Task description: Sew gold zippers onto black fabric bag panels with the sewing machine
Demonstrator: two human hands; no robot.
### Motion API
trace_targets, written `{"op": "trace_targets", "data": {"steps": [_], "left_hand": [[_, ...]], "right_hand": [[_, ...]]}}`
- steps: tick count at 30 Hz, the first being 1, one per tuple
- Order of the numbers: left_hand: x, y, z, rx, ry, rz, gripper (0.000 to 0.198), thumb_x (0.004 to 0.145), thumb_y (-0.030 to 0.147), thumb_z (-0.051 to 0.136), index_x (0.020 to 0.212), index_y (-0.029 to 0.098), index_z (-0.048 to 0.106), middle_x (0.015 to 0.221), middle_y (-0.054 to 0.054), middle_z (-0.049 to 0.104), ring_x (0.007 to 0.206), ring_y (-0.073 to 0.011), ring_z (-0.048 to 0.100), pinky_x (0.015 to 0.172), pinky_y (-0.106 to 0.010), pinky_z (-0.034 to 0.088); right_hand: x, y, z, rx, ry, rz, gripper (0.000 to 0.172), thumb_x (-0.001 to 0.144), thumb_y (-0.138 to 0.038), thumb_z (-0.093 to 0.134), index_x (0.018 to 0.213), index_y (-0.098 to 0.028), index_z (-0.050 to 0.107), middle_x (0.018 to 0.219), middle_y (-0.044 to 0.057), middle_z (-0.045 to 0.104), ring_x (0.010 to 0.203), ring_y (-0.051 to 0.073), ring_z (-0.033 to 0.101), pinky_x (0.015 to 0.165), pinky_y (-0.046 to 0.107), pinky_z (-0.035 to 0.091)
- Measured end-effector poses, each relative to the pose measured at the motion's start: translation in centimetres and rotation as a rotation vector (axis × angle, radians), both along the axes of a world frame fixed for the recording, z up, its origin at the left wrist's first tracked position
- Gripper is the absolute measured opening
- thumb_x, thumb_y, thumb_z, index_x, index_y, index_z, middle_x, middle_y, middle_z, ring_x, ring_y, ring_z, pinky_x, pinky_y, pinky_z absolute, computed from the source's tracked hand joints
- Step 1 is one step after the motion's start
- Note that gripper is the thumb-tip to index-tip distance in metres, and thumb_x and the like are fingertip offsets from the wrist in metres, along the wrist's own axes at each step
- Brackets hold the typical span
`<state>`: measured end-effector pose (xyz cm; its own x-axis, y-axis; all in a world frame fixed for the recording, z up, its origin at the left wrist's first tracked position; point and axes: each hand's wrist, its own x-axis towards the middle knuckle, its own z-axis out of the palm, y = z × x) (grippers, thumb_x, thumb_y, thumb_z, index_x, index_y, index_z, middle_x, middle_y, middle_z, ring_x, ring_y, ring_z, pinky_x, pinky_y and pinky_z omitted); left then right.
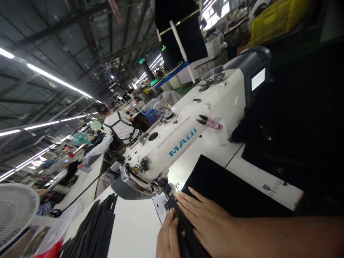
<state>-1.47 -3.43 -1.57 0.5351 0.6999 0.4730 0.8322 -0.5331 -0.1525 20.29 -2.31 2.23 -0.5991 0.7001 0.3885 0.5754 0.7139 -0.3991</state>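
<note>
A white sewing machine (pixel 188 129) lies slantwise across the head view, its needle area just beyond my fingertips. A narrow black fabric strip (pixel 182 224) runs from under the presser foot back between my hands. My left hand (pixel 167 236) rests along the strip's left edge with its fingers stretched forward; its thumb is not visible. My right hand (pixel 205 218) lies flat, fingers stretched out, at the strip's right side and over a wide black fabric piece (pixel 215 182). Dark cloth blends together there, so the layers cannot be told apart.
Black strips (pixel 92 229) are piled on the table at left, near a white fan (pixel 16 215). Pink thread snips (pixel 212 123) rest on the machine body. Thread cones (pixel 149 71) stand behind it. Another person (pixel 122 125) sits farther back. A yellow crate (pixel 276 21) is upper right.
</note>
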Motion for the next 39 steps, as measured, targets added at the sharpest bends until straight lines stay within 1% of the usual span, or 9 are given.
{"op": "trace_targets", "data": {"steps": [3,6,10,12,17,21,25,34,39], "left_hand": [[0.7,-0.2,0.1,0.026,0.012,-0.002,0.035,0.083,0.004,0.037,0.112,0.013,0.053,0.117,-0.013,0.061,0.109,-0.0225,0.058,0.085,-0.034,0.054],[1.7,-0.3,1.2,0.056,0.015,-0.038,0.036,0.082,0.004,0.038,0.112,0.013,0.055,0.117,-0.013,0.061,0.109,-0.0243,0.057,0.082,-0.037,0.055],[3.0,0.1,2.3,0.052,-0.07,0.051,0.031,0.084,0.004,0.041,0.106,0.015,0.06,0.112,-0.013,0.063,0.104,-0.024,0.06,0.08,-0.038,0.056],[3.2,0.8,2.0,0.04,-0.104,0.06,0.029,0.084,0.005,0.044,0.105,0.015,0.06,0.11,-0.012,0.064,0.099,-0.0223,0.062,0.082,-0.037,0.055],[3.1,2.8,0.1,0.09,-0.128,0.044,0.034,0.081,-0.001,0.043,0.105,0.014,0.06,0.107,-0.01,0.066,0.097,-0.0204,0.063,0.089,-0.035,0.052],[3.0,3.1,-0.2,0.095,-0.118,0.044,0.033,0.08,-0.002,0.042,0.102,0.014,0.061,0.107,-0.009,0.066,0.097,-0.02,0.063,0.089,-0.033,0.052],[3.0,2.7,0.2,0.108,-0.106,0.032,0.031,0.081,0.0,0.042,0.101,0.014,0.061,0.108,-0.01,0.066,0.096,-0.02,0.063,0.088,-0.031,0.052],[2.8,2.8,0.6,0.126,-0.027,-0.007,0.029,0.082,0.001,0.04,0.101,0.012,0.059,0.106,-0.012,0.066,0.096,-0.022,0.064,0.083,-0.033,0.055],[3.3,2.5,0.9,0.178,-0.011,0.023,0.033,0.08,-0.004,0.036,0.099,0.009,0.06,0.102,-0.014,0.067,0.092,-0.0238,0.065,0.077,-0.034,0.057]], "right_hand": [[-0.2,0.1,-1.0,0.076,-0.046,-0.007,0.048,0.095,-0.028,0.029,0.138,-0.005,0.032,0.142,0.017,0.029,0.133,0.027,0.024,0.108,0.049,0.024],[-0.5,0.8,-2.0,0.108,-0.107,-0.007,0.048,0.094,-0.026,0.032,0.14,-0.01,0.029,0.143,0.016,0.028,0.133,0.025,0.023,0.107,0.048,0.025],[-0.6,2.3,-2.8,0.184,-0.14,-0.007,0.047,0.094,-0.026,0.033,0.141,-0.018,0.028,0.142,0.011,0.033,0.131,0.024,0.029,0.105,0.047,0.031],[-0.6,3.1,-3.0,0.223,-0.172,0.001,0.046,0.094,-0.029,0.034,0.14,-0.02,0.031,0.14,0.01,0.037,0.129,0.024,0.032,0.103,0.046,0.033],[-0.9,4.6,-3.7,0.334,-0.233,-0.002,0.044,0.094,-0.028,0.035,0.137,-0.02,0.036,0.136,0.01,0.043,0.125,0.025,0.04,0.1,0.047,0.037],[-1.0,4.9,-4.1,0.379,-0.221,-0.005,0.045,0.094,-0.03,0.036,0.139,-0.02,0.033,0.135,0.01,0.043,0.124,0.025,0.041,0.099,0.046,0.038],[-0.8,4.5,-3.7,0.333,-0.179,0.005,0.049,0.094,-0.028,0.037,0.141,-0.022,0.027,0.139,0.008,0.038,0.126,0.024,0.038,0.101,0.045,0.037],[-0.7,3.5,-1.2,0.086,-0.226,0.025,0.048,0.094,-0.025,0.033,0.141,-0.02,0.027,0.143,0.009,0.029,0.131,0.025,0.027,0.104,0.051,0.03],[-0.4,3.6,-1.5,0.096,-0.229,0.055,0.05,0.094,-0.023,0.033,0.142,-0.018,0.023,0.144,0.01,0.026,0.132,0.024,0.024,0.106,0.05,0.027]]}}
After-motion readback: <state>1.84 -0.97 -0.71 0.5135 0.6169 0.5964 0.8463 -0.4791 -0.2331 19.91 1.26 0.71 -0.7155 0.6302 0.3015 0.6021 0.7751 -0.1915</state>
